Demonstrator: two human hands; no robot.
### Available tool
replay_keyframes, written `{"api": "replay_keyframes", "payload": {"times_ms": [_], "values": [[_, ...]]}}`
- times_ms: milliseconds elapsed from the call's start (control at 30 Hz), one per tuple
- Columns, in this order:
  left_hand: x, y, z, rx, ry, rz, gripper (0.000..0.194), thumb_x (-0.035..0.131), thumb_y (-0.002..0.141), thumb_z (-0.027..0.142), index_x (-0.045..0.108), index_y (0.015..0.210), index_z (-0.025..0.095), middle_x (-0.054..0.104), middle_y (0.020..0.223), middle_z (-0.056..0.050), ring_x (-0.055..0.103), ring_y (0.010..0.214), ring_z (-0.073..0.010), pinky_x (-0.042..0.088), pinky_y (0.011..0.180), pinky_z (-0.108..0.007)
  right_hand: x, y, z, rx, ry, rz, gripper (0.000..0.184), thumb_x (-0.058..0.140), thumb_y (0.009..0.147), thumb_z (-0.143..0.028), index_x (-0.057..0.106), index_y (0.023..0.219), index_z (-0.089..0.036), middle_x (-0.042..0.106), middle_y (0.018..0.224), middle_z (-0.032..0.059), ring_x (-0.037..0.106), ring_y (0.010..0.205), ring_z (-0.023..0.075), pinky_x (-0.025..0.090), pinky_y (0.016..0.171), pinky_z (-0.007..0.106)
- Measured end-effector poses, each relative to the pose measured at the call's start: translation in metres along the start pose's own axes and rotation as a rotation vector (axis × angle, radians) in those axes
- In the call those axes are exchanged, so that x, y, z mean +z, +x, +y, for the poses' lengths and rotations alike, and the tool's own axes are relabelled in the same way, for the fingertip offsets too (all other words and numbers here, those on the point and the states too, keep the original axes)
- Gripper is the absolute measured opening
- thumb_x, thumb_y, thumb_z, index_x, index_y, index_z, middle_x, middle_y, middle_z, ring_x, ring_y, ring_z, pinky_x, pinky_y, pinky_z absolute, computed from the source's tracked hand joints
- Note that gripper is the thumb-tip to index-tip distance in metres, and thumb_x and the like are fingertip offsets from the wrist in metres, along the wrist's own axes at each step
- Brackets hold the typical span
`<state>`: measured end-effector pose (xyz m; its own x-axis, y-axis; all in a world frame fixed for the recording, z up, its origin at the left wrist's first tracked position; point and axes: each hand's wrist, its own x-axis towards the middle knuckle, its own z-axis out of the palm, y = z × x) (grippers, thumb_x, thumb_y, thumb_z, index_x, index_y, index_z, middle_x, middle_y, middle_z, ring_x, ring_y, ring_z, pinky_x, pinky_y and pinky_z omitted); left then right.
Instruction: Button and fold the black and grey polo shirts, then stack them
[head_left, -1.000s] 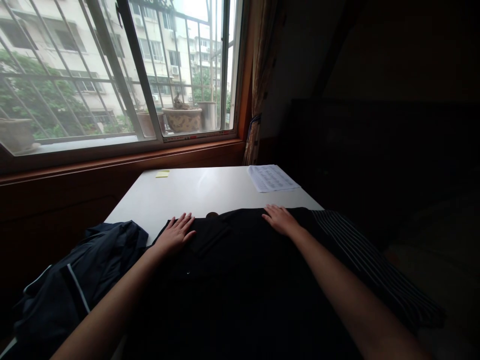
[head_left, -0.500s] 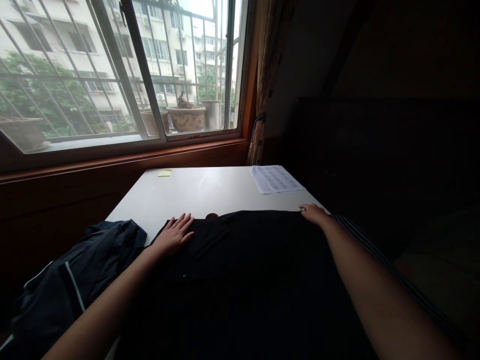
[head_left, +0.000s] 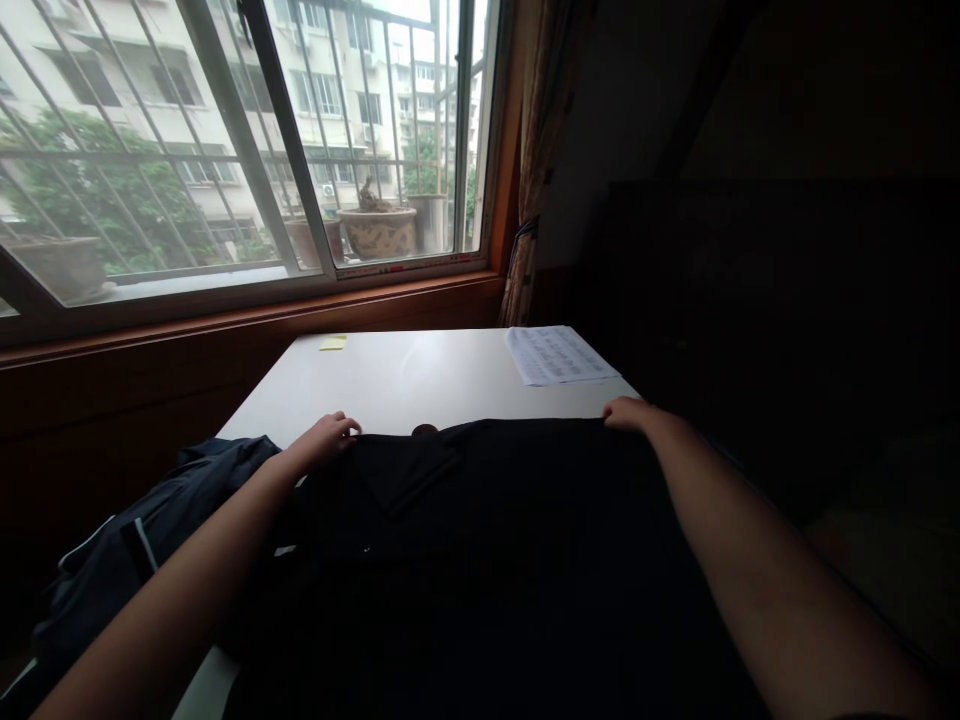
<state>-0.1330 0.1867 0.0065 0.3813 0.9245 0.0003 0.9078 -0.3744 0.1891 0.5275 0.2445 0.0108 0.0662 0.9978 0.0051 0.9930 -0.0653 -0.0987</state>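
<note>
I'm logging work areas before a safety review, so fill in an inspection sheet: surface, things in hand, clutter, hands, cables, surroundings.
Surface: white table, near part covered.
Things in hand: black cloth, spread out; details lost in shadow.
Clutter: yellow note, far left; printed papers, far right; dark bundled garment, left.
Hands: left hand and right hand grip the cloth's far edge, well apart.
Cables: nothing seen.
Surroundings: window behind; curtain beside it; right side very dark.

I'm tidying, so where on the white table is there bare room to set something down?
On the white table, the far middle, bordered by yellow note, printed papers and black garment. Crowded nearer: the garment spreads there, left hand and right hand at its far edge, navy clothing bunched leftward.
</note>
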Motion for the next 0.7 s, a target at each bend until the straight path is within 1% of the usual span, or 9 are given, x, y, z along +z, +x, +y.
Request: {"api": "replay_keyframes", "payload": {"times_ms": [100,200,300,400,567,633,700], "values": [[-0.009,0.007,0.001,-0.023,-0.027,-0.073,0.025,0.056,0.082,0.029,0.071,0.101,0.019,0.064,0.098,-0.008,0.064,0.091,-0.0228,0.053,0.085,-0.036,-0.007,0.0,0.001,-0.02,-0.025,-0.092,0.012,0.074,0.063,-0.037,0.077,0.065,-0.025,0.075,0.084,0.0083,0.069,0.083,0.0284,0.053,0.08,0.042],[-0.016,0.009,0.002,-0.05,-0.051,-0.132,0.023,0.059,0.077,0.03,0.07,0.094,0.02,0.065,0.098,-0.008,0.066,0.088,-0.0218,0.053,0.08,-0.033,-0.018,-0.002,0.003,-0.099,-0.005,-0.099,0.017,0.071,0.07,-0.038,0.079,0.077,-0.024,0.075,0.093,0.008,0.068,0.092,0.0269,0.051,0.086,0.036],[-0.024,0.008,0.002,-0.072,-0.067,-0.17,0.02,0.061,0.074,0.031,0.068,0.088,0.02,0.067,0.098,-0.007,0.066,0.089,-0.0225,0.053,0.08,-0.033,-0.031,-0.008,0.006,-0.155,0.026,-0.062,0.022,0.065,0.079,-0.039,0.079,0.087,-0.023,0.075,0.099,0.007,0.067,0.096,0.025,0.049,0.086,0.032],[-0.031,0.006,0.003,-0.083,-0.085,-0.187,0.015,0.061,0.074,0.032,0.065,0.084,0.021,0.069,0.094,-0.005,0.065,0.089,-0.0224,0.053,0.081,-0.034,-0.045,-0.015,0.009,-0.171,0.055,-0.013,0.025,0.061,0.083,-0.037,0.079,0.092,-0.022,0.075,0.102,0.0065,0.067,0.097,0.0241,0.049,0.084,0.031],[-0.044,0.0,0.01,-0.088,-0.132,-0.167,0.016,0.058,0.076,0.032,0.064,0.087,0.022,0.07,0.093,-0.004,0.065,0.088,-0.0219,0.052,0.081,-0.033,-0.064,-0.029,0.013,-0.162,0.092,0.05,0.028,0.06,0.085,-0.039,0.079,0.099,-0.023,0.075,0.105,0.0048,0.067,0.098,0.0239,0.048,0.085,0.03],[-0.05,-0.004,0.013,-0.094,-0.154,-0.143,0.017,0.058,0.076,0.033,0.064,0.087,0.022,0.07,0.094,-0.004,0.065,0.088,-0.0224,0.052,0.078,-0.032,-0.071,-0.036,0.014,-0.159,0.114,0.095,0.027,0.061,0.085,-0.039,0.079,0.097,-0.023,0.075,0.105,0.0046,0.067,0.1,0.0241,0.048,0.088,0.031],[-0.057,-0.009,0.015,-0.105,-0.182,-0.13,0.019,0.056,0.076,0.036,0.063,0.087,0.022,0.069,0.091,-0.004,0.066,0.081,-0.0216,0.052,0.072,-0.031,-0.078,-0.045,0.014,-0.166,0.144,0.141,0.025,0.062,0.084,-0.037,0.079,0.094,-0.023,0.075,0.105,0.0045,0.066,0.101,0.0244,0.047,0.091,0.032]]}}
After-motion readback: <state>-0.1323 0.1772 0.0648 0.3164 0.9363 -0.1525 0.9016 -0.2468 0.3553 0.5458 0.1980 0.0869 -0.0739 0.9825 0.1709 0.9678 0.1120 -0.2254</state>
